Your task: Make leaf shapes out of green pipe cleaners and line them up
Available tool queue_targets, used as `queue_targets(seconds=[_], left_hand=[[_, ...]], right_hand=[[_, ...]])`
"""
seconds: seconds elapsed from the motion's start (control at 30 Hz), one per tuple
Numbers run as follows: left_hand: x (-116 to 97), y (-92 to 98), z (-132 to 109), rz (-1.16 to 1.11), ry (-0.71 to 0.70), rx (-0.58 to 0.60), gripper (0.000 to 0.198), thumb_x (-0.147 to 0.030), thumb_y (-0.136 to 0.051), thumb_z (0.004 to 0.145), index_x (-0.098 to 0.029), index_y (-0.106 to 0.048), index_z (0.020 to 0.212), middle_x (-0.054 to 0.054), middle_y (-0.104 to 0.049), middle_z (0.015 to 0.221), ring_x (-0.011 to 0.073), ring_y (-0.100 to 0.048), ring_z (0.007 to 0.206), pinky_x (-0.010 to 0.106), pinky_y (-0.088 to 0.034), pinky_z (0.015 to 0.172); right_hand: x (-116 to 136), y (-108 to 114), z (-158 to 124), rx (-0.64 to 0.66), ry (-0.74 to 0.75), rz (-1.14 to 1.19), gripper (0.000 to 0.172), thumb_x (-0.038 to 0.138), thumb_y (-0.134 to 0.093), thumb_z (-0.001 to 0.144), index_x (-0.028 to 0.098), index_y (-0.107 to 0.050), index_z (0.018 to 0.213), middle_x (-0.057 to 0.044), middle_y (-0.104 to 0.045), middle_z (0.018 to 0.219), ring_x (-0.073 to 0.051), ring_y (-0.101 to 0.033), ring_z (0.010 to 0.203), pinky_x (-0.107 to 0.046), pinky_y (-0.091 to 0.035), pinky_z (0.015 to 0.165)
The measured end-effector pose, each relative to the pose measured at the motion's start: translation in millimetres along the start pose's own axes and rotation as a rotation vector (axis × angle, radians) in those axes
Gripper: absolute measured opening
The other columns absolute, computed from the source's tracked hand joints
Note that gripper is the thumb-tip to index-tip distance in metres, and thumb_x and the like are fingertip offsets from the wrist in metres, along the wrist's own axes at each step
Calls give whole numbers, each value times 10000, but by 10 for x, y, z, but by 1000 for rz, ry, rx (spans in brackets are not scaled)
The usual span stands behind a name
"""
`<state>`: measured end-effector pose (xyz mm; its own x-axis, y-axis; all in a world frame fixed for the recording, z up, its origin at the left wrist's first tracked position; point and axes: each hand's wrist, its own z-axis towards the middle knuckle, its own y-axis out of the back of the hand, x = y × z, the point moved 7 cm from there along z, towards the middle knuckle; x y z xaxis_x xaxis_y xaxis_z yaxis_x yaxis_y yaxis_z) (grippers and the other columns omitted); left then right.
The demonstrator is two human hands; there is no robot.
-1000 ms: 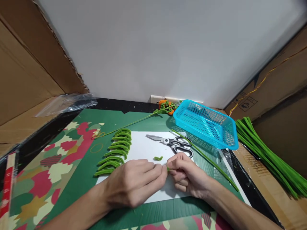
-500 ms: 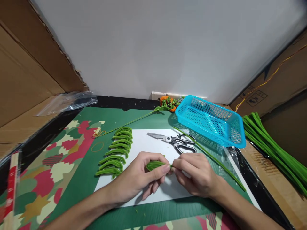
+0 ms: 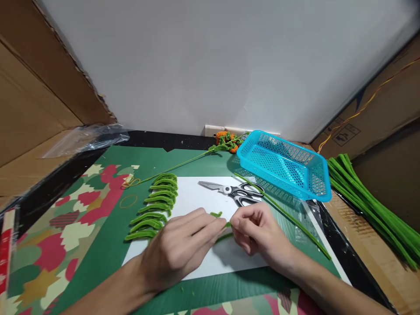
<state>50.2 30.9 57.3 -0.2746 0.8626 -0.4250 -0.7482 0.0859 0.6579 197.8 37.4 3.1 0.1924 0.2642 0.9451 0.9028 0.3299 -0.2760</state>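
Over a white sheet (image 3: 190, 192), my left hand (image 3: 183, 240) is turned back-up with its fingers closed on a small piece of green pipe cleaner (image 3: 227, 225), most of which they hide. Green fuzzy bits show just above and below the fingertips. My right hand (image 3: 257, 229) pinches the end of the same piece between thumb and forefinger, close to the left fingertips. Several curved, folded green pipe cleaner pieces (image 3: 154, 205) lie in a column left of my hands. Behind my hands rest scissors (image 3: 227, 190) with black and grey handles, their tips pointing left.
A long green pipe cleaner (image 3: 285, 215) lies slanting at the right. Beyond it stands a blue perforated basket (image 3: 282, 166). A bundle of green pipe cleaners (image 3: 370, 210) lies far right. Orange flowers (image 3: 225, 139) on a stem and a rubber band (image 3: 128, 201) lie on the green mat (image 3: 154, 158).
My left hand has rolled over, from thumb side up to back up, hiding the leaf-shaped green piece. My right hand has turned its grip at the end. The view has shifted slightly.
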Motion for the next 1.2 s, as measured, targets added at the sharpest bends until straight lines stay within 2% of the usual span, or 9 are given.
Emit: queue_targets(seconds=[0.1, 0.23, 0.37, 0.53, 0.7, 0.8, 0.93, 1.03, 1.2], left_hand=[[191, -76, 29, -242, 394, 67, 120, -206, -656, 1004, -198, -773, 984, 33, -704, 764, 158, -632, 663, 243, -487, 604], [322, -290, -62, -708, 862, 229, 352, -482, -652, 1001, -178, -718, 836, -3, -621, 676, 108, -536, 521, 192, -414, 459], [328, -400, -134, -928, 1019, 292, 393, -568, -685, 957, -185, -632, 886, -57, -538, 581, 73, -418, 400, 166, -331, 367], [292, -313, -95, -688, 877, 292, 280, -484, -584, 1047, -214, -613, 980, -49, -588, 633, 97, -500, 465, 197, -402, 453], [48, -111, 36, -137, 161, 195, 169, -98, -536, 1036, -181, -683, 1045, 47, -690, 845, 166, -635, 732, 263, -473, 661], [-33, -79, 17, -62, -11, 128, 244, -12, -528, 1006, -161, -676, 1129, 61, -699, 868, 172, -635, 743, 269, -463, 662], [216, -123, 41, -353, 489, 130, 123, -229, -580, 1055, -190, -692, 1019, 21, -679, 862, 150, -637, 762, 229, -486, 672], [312, -262, -32, -645, 818, 230, 283, -410, -583, 1048, -182, -673, 907, -29, -588, 711, 113, -524, 591, 202, -422, 534], [380, -305, -132, -708, 958, 272, 319, -504, -680, 978, -187, -651, 990, -90, -471, 570, 97, -442, 498, 192, -344, 472]], right_hand=[[219, 55, -61, 10, 267, -441, 279, 334, -636, 983, 154, -684, 775, 31, -537, 569, -89, -416, 497, -213, -306, 477], [433, -30, -205, 69, 686, -902, 181, 176, -543, 1031, 142, -705, 958, -5, -600, 712, -115, -465, 588, -250, -360, 563], [457, -72, -252, 82, 855, -1080, 205, 140, -486, 1042, 127, -682, 981, -19, -574, 728, -140, -433, 598, -287, -333, 561], [422, -41, -182, 57, 660, -907, 183, 163, -537, 990, 131, -704, 924, -3, -563, 688, -126, -439, 585, -269, -335, 563], [-35, 3, 11, 126, -88, -65, 309, 311, -569, 944, 185, -604, 663, 45, -518, 483, -77, -263, 340, -226, -237, 360], [-82, -28, 24, 185, -166, 70, 301, 355, -609, 933, 183, -611, 686, 37, -564, 510, -65, -239, 309, -222, -213, 327], [237, 81, -27, 73, 265, -513, 244, 310, -597, 1019, 147, -718, 883, -6, -637, 649, -108, -483, 506, -228, -370, 503], [432, -27, -181, 52, 711, -1042, 244, 167, -502, 1063, 107, -728, 995, -50, -642, 749, -143, -520, 622, -271, -374, 585], [422, -102, -257, 12, 942, -1315, 219, 109, -499, 1056, 100, -712, 1003, -74, -661, 790, -166, -525, 628, -303, -366, 577]])
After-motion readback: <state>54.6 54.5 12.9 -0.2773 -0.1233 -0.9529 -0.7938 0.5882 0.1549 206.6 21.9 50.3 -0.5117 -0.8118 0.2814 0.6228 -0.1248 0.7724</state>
